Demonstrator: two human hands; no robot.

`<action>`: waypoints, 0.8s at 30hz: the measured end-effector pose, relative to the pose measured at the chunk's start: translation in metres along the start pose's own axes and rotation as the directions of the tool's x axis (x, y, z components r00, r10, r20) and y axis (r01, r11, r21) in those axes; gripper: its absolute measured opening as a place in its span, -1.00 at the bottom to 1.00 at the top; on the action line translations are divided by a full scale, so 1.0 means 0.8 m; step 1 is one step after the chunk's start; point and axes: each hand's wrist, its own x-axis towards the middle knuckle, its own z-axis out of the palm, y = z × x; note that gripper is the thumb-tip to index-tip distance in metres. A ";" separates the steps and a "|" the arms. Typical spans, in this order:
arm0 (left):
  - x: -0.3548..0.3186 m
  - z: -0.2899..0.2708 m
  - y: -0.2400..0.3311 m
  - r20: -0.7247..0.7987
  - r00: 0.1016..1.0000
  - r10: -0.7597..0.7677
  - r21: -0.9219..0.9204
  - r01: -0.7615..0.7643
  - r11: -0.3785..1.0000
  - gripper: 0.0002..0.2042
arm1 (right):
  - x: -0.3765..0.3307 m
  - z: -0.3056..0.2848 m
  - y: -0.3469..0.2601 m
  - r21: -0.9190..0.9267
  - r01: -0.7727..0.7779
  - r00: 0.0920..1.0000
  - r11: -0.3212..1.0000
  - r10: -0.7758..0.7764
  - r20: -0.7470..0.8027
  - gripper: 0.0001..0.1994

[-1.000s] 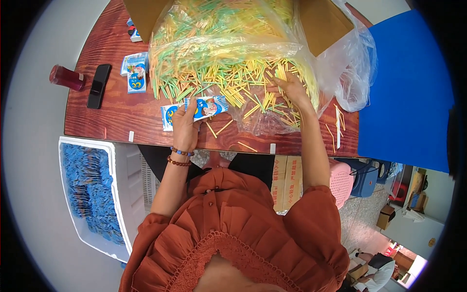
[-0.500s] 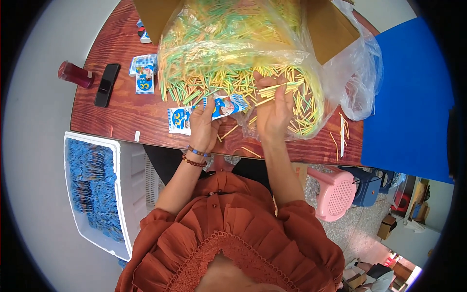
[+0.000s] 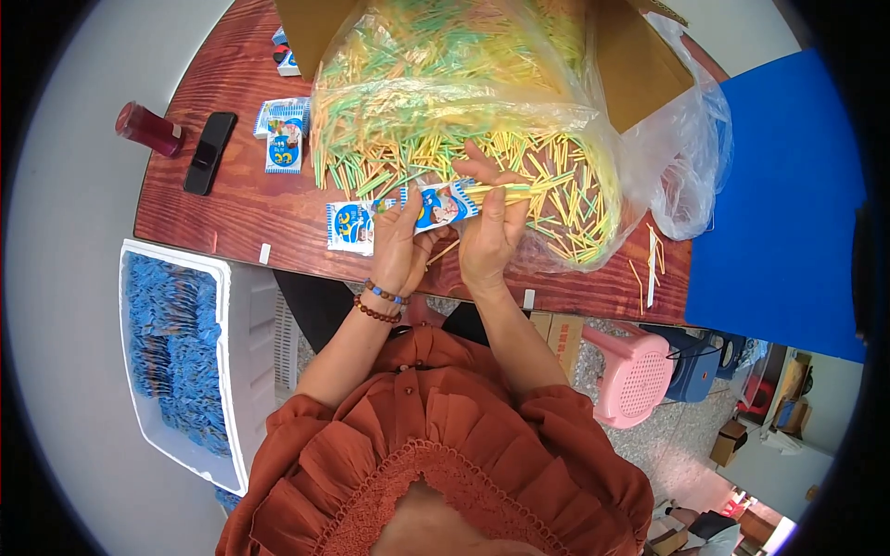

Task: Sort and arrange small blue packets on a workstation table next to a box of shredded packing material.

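Note:
My left hand (image 3: 397,246) is closed on a small blue-and-white printed packet (image 3: 441,206), gripping its left part. Between the fingers and thumb of my right hand (image 3: 491,243) is a bunch of thin yellow sticks (image 3: 512,191). Their left ends meet the right end of the packet; whether they are inside it I cannot tell. Another blue-and-white packet (image 3: 350,228) lies on the table just left of my left hand. Beyond both hands, yellow, green and orange sticks (image 3: 565,222) spill from a large clear plastic bag (image 3: 464,79).
An open cardboard box (image 3: 640,79) surrounds the bag. To the left are more packets (image 3: 285,144), a black phone (image 3: 210,153) and a red bottle (image 3: 150,128). A white foam box (image 3: 225,306) full of blue packets stands below the table edge. A pink stool (image 3: 638,382) stands lower right.
My right hand has moved left with the yellow sticks, from over the pile to the packet's right end. My left hand still holds the packet, shifted slightly right.

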 end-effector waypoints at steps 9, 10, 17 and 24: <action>0.011 -0.005 -0.004 0.008 0.995 0.095 -0.097 -0.094 0.991 -0.67 | 0.008 0.023 -0.020 -0.180 -0.139 0.990 0.974 0.137 -0.023 -0.54; 0.012 -0.006 -0.004 0.027 0.996 0.089 -0.127 -0.085 0.988 -0.66 | 0.007 0.024 -0.033 -0.168 -0.234 0.972 0.958 0.236 -0.007 -0.50; 0.023 -0.008 0.003 0.079 0.996 0.039 -0.295 -0.014 0.955 -0.64 | 0.015 0.029 -0.029 -0.343 -0.087 0.970 0.935 0.158 0.184 -0.47; 0.038 -0.033 0.000 0.260 0.965 -0.024 -0.677 0.199 0.709 -0.66 | 0.028 0.038 -0.022 -0.090 -0.021 0.986 0.996 0.036 0.161 -0.49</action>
